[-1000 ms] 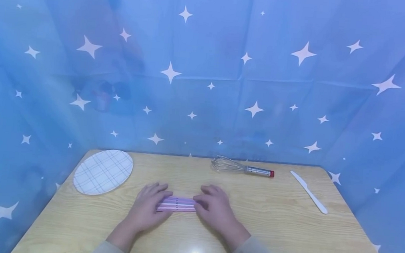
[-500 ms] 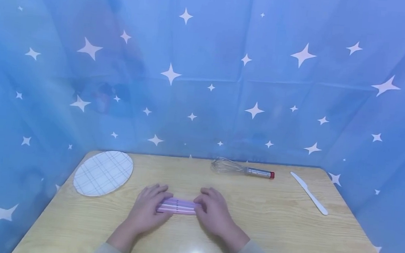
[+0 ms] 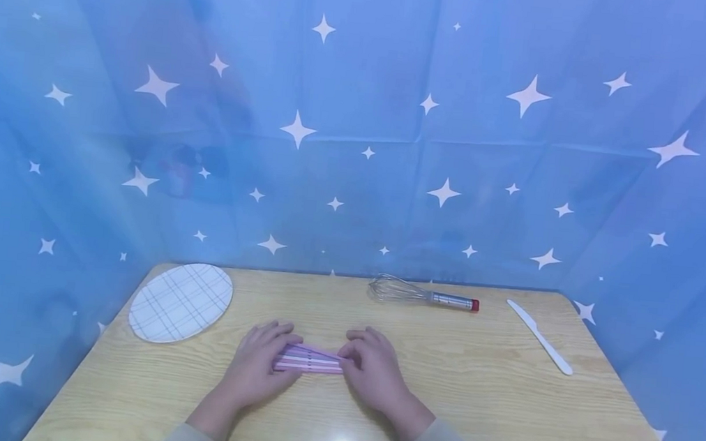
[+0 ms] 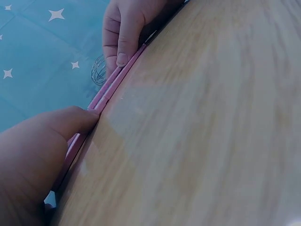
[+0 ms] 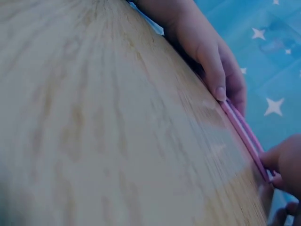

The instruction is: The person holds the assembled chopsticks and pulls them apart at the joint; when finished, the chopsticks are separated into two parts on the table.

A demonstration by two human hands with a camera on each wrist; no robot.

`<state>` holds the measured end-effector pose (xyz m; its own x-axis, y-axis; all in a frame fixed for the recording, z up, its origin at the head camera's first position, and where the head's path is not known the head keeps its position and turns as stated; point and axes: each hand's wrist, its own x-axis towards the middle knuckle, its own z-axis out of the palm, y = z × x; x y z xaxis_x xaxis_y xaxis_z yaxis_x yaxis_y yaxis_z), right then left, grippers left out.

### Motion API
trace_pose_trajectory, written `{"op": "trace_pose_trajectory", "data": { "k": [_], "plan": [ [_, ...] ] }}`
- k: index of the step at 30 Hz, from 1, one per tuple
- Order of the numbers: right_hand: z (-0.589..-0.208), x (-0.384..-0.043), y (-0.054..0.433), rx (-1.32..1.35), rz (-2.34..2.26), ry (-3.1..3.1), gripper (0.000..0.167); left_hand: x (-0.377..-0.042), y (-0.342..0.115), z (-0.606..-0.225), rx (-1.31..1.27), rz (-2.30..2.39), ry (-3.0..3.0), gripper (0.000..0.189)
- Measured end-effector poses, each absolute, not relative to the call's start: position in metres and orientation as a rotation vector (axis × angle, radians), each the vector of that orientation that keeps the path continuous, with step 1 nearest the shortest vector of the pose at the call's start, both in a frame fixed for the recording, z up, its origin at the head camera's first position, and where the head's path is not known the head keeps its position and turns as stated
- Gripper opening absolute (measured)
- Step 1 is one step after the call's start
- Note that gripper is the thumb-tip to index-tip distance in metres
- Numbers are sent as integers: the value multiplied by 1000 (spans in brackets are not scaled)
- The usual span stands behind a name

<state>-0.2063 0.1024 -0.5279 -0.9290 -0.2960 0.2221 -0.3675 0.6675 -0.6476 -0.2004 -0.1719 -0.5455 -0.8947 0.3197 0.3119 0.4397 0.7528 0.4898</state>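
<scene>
Several slim pink, purple and white sticks [image 3: 310, 364] lie side by side as a flat bundle on the table, with a row of small dark marks across their middle. My left hand [image 3: 261, 363] holds the left end, thumb along the near edge and fingers at the far one. At the right end, my right hand [image 3: 374, 369] pinches the far purple stick between thumb and forefinger. That stick slants across the others. Low along the tabletop, the left wrist view shows the pink edge [image 4: 110, 89] between both thumbs. Both hands hide the bundle's ends.
On the wooden table [image 3: 500, 415], a white checked oval plate or mat [image 3: 182, 302] lies at the back left. A wire whisk [image 3: 425, 295] with a red-tipped handle lies at the back, and a white knife [image 3: 538, 336] at the right. A blue starred curtain [image 3: 363, 109] hangs behind.
The far purple stick has turned from lying along the others to a slant, its right end nearer me. My right fingers have shifted slightly; the left hand has stayed almost still.
</scene>
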Motion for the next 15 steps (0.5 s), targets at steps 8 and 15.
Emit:
{"op": "trace_pose_trajectory", "data": {
  "k": [8, 15],
  "plan": [
    [-532, -206, 101, 539, 1071, -2731, 3, -200, -171, -545, -603, -834, -2734, 54],
    [-533, -209, 102, 493, 1087, -2681, 5, -200, -169, -541, -494, -1075, -2592, 39]
  ]
}}
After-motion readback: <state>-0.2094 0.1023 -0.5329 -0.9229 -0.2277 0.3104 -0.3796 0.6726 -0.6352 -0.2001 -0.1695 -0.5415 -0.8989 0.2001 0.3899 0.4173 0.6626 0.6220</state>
